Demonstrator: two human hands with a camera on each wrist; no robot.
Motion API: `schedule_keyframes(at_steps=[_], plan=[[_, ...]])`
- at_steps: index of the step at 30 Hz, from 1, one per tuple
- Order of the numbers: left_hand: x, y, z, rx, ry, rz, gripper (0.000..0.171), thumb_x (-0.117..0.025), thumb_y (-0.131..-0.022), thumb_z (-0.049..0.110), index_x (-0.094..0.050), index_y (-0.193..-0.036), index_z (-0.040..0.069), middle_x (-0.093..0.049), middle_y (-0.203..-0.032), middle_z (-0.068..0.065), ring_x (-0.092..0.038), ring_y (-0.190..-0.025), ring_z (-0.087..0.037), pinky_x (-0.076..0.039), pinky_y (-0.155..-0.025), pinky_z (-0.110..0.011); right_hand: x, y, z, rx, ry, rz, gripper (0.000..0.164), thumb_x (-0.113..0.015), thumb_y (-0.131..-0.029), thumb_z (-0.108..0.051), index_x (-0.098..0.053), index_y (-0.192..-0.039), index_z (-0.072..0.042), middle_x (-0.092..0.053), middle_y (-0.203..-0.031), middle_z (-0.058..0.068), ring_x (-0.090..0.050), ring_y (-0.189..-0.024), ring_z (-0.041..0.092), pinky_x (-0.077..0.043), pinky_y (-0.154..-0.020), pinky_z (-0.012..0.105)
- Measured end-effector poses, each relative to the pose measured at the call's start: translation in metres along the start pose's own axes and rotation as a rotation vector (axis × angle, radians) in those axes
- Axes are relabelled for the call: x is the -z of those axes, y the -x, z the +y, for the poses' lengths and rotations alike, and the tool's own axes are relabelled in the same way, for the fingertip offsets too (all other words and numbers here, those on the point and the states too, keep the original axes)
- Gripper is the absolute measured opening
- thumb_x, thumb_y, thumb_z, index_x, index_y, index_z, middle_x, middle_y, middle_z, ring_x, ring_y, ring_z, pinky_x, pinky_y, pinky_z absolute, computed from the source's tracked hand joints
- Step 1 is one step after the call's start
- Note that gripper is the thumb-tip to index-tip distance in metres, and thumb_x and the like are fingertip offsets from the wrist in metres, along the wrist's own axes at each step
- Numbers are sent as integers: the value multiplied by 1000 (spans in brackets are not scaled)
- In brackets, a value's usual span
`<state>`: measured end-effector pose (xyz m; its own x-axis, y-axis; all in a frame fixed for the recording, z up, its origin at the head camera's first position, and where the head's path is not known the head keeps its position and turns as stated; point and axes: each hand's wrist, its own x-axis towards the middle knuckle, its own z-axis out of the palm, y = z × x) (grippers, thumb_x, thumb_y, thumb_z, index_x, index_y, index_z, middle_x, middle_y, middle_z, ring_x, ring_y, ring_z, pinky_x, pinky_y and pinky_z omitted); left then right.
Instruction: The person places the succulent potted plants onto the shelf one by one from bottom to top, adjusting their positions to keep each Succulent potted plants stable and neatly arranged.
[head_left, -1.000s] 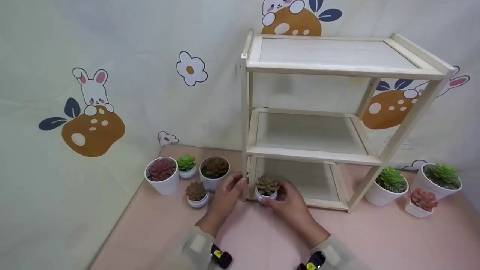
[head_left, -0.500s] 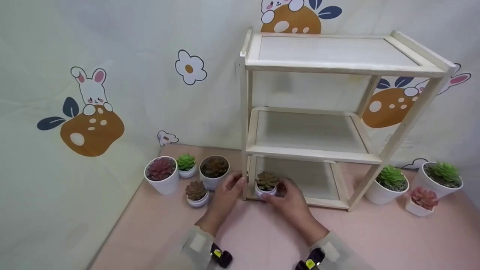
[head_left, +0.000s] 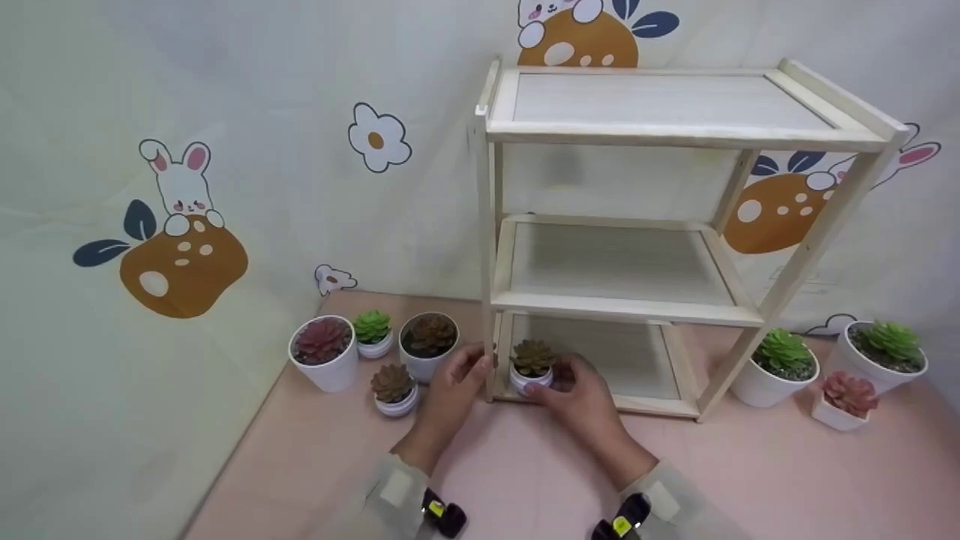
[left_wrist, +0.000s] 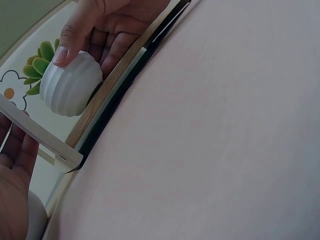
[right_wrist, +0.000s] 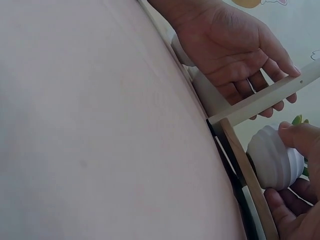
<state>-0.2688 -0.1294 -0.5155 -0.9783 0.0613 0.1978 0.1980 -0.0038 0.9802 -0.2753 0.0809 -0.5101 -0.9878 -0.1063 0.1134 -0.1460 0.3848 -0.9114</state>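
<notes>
My right hand (head_left: 581,394) grips a small succulent in a ribbed white pot (head_left: 531,378) at the front left corner of the bottom tier of a pale wooden shelf (head_left: 622,309). Its thumb lies on the near side of the pot, as the right wrist view shows, with fingers (right_wrist: 290,205) on the other side. The pot (left_wrist: 70,85) sits just behind the front rail in the left wrist view; its underside is hidden. My left hand (head_left: 456,382) holds the shelf's left front post (right_wrist: 265,97), thumb on one side and fingers behind.
Left of the shelf stand a dark red succulent (head_left: 322,352), a small green one (head_left: 373,334), a brown one in a large pot (head_left: 427,349) and a small brown one (head_left: 394,390). Right of it are two green succulents (head_left: 776,367) (head_left: 889,356) and a pink one (head_left: 846,401).
My right hand and the small potted succulent have shifted slightly back, farther over the bottom tier. The left hand stays on the post.
</notes>
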Motion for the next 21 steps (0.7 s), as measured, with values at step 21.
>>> schedule_keyframes(at_steps=[21], plan=[[1, 0, -4, -7, 4, -17, 48, -57, -96, 33, -53, -129, -2, -58, -121, -21, -55, -117, -32, -44, -99, -29, 1, 0, 2, 21, -41, 56, 41, -81, -76, -18, -60, -109, -3, -66, -98, 8, -65, -92, 19, -54, -78, 25]])
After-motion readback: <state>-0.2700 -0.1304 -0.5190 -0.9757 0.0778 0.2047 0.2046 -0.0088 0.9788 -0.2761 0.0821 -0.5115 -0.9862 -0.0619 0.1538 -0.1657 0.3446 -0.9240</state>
